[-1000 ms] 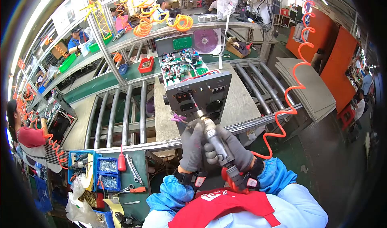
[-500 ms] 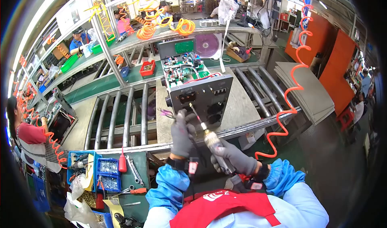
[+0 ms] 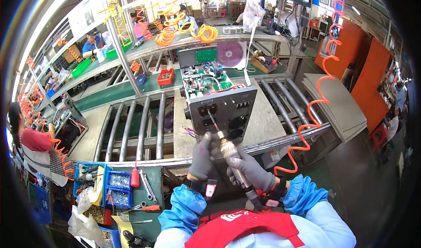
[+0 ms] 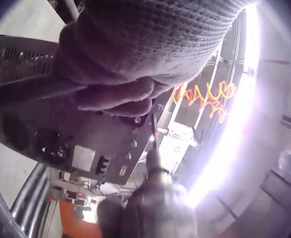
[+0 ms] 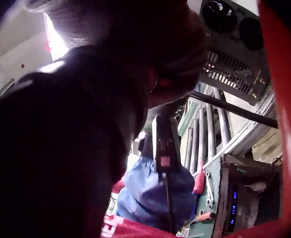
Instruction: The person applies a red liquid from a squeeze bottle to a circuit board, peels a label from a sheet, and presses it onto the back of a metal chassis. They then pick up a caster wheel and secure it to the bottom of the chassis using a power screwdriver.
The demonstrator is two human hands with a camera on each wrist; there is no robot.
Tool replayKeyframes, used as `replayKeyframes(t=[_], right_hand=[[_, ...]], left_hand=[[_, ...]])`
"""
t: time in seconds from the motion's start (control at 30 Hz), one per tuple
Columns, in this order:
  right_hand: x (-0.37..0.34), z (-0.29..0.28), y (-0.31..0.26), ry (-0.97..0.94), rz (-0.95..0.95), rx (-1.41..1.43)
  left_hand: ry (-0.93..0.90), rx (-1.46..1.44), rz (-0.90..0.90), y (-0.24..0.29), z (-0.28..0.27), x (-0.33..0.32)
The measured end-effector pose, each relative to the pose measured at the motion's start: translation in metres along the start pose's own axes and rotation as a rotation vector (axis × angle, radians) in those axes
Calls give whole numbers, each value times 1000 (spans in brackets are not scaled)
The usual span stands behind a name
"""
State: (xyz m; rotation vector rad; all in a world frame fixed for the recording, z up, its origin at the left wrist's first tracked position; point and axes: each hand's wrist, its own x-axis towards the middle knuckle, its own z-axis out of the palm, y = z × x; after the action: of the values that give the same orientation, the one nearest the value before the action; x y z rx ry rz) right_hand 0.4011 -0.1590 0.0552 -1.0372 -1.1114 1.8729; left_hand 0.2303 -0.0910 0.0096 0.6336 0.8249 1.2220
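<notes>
A grey-panelled electrical unit (image 3: 226, 105) stands upright on a board, its green circuit boards exposed on top. My gloved right hand (image 3: 254, 171) grips an air screwdriver (image 3: 230, 154). Its long bit points up at the dark socket block (image 3: 207, 110) on the panel, with the tip overlapping that block. My gloved left hand (image 3: 201, 158) is just left of the screwdriver's nose, apart from it. In the left wrist view its curled fingers hold a black cable (image 4: 31, 91). Wire ends with purple sleeves (image 3: 190, 132) stick out beyond this hand, in front of the panel's lower left.
Metal rollers (image 3: 144, 132) run on both sides of the board (image 3: 265, 121). A coiled orange air hose (image 3: 302, 134) hangs at right. Front left, a green bench holds blue screw bins (image 3: 118, 180), a red bottle (image 3: 135, 177) and wrenches (image 3: 148, 186). Another person (image 3: 37, 143) works at far left.
My left hand has come away from the screwdriver's nose and moved left, with the cable. The bit dipped below the socket block and is now back up at it.
</notes>
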Motion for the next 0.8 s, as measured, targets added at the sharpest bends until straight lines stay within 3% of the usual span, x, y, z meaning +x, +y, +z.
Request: replayKeyframes(t=[0.27, 0.33, 0.43, 0.57, 0.7, 0.8], right_hand=[[17, 0, 0, -19, 27, 111], [16, 2, -2, -39, 70, 180], [20, -6, 13, -264, 143, 719], [22, -5, 16, -171, 138, 552], [11, 8, 6, -20, 53, 262], [-4, 6, 3, -54, 83, 146]], left_hand=[[-10, 199, 25, -2, 21, -41], [4, 120, 65, -2, 30, -43], [-69, 114, 65, 13, 36, -48], [-93, 132, -17, 20, 37, -57], [-9, 190, 73, 1, 23, -47], [80, 146, 145, 6, 7, -23]])
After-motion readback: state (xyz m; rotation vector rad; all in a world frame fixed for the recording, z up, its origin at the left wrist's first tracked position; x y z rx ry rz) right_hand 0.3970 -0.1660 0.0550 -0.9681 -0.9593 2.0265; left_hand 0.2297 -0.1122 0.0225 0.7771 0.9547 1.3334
